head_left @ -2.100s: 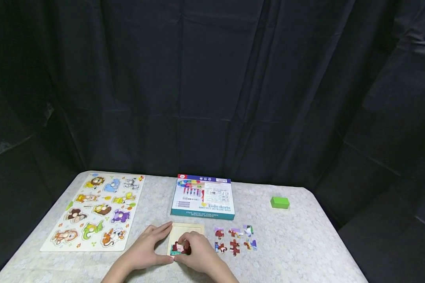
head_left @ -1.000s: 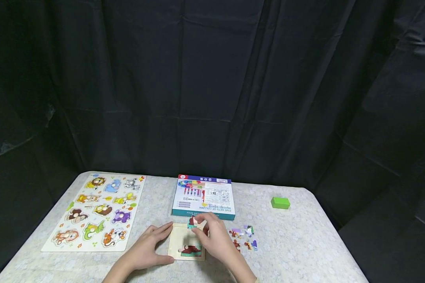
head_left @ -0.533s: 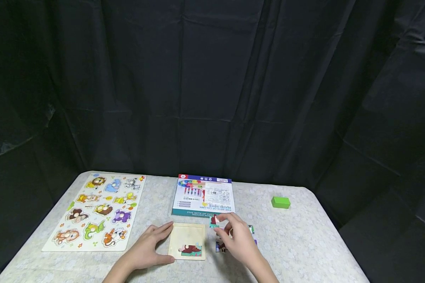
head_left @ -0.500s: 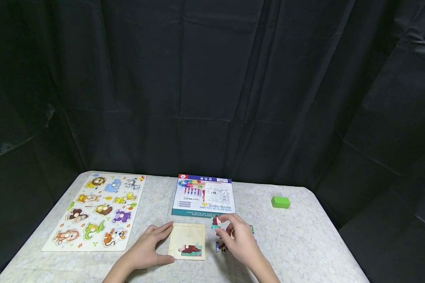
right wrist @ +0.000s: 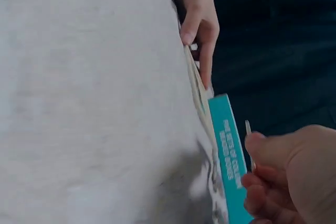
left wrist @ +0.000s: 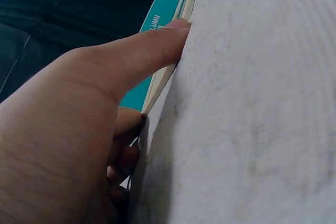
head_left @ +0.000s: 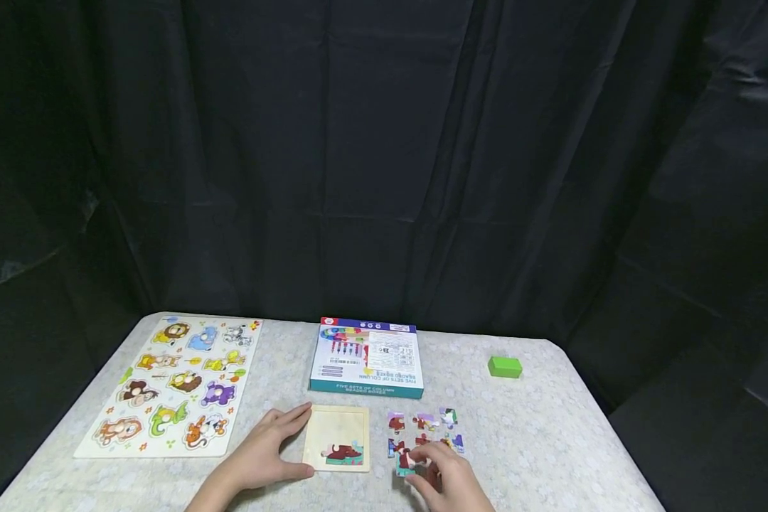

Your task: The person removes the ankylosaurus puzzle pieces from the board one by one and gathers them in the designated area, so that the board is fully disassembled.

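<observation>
A small square wooden puzzle tray [head_left: 367, 430] lies in front of my left hand [head_left: 265, 448]. Its left side is held between thumb and index finger, at the near and far corners. Joined brown-and-teal pieces [head_left: 345, 454] fill the tray's near right corner; bare wood shows elsewhere. My right hand [head_left: 451, 480] pinches a brown, pink and teal jigsaw piece [head_left: 404, 464] by its right side, in front of the loose pieces. In the right wrist view only the thin edge of that jigsaw piece [right wrist: 248, 128] shows past the thumb.
Several loose jigsaw pieces [head_left: 425, 422] lie right of the tray, some partly covered by the right hand. Behind stands a flat teal-edged box [head_left: 366, 389]. An animal peg board [head_left: 195, 398] lies left, a green block [head_left: 505, 367] right.
My right hand lifted the jigsaw piece from the tray's near left, carried it right past the tray, then brought it nearer, in front of the loose pieces. The left hand stays on the tray.
</observation>
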Demonstrator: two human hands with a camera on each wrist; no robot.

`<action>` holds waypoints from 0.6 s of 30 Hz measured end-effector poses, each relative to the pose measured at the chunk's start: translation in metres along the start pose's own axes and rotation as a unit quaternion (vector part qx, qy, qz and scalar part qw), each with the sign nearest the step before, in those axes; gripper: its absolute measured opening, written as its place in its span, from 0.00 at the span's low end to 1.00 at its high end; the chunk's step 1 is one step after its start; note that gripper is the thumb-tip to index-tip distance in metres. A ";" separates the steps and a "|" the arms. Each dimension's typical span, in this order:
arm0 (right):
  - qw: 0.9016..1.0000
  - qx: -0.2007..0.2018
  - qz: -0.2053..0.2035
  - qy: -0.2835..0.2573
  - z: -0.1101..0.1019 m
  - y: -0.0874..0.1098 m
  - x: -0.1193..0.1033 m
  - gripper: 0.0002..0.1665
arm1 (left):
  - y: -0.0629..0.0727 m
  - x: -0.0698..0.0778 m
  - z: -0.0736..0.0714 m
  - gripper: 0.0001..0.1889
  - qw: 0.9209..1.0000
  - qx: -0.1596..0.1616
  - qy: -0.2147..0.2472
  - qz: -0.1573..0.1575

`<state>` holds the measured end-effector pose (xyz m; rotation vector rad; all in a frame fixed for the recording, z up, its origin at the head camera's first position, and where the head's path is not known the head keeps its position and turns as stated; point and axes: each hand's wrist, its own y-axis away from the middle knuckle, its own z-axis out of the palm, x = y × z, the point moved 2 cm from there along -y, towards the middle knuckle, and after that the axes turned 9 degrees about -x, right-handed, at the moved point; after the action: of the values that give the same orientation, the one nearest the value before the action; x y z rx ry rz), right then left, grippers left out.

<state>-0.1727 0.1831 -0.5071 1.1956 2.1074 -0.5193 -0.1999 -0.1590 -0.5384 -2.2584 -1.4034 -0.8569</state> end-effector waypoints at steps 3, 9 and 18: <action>1.000 -0.014 0.001 -0.006 0.003 0.005 0.007 0.15 | 0.000 0.000 0.001 0.55 1.000 0.002 -0.001 -0.001; 0.999 -0.037 -0.013 -0.029 0.012 0.003 0.014 0.16 | 0.001 0.001 -0.001 0.55 1.000 0.006 -0.003 -0.003; 0.998 -0.005 -0.049 -0.028 0.028 0.001 0.025 0.14 | 0.001 0.003 0.000 0.54 1.000 0.000 -0.003 -0.002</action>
<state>-0.1719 0.1815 -0.5448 1.0634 2.1261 -0.5791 -0.1981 -0.1575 -0.5369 -2.2603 -1.4110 -0.8537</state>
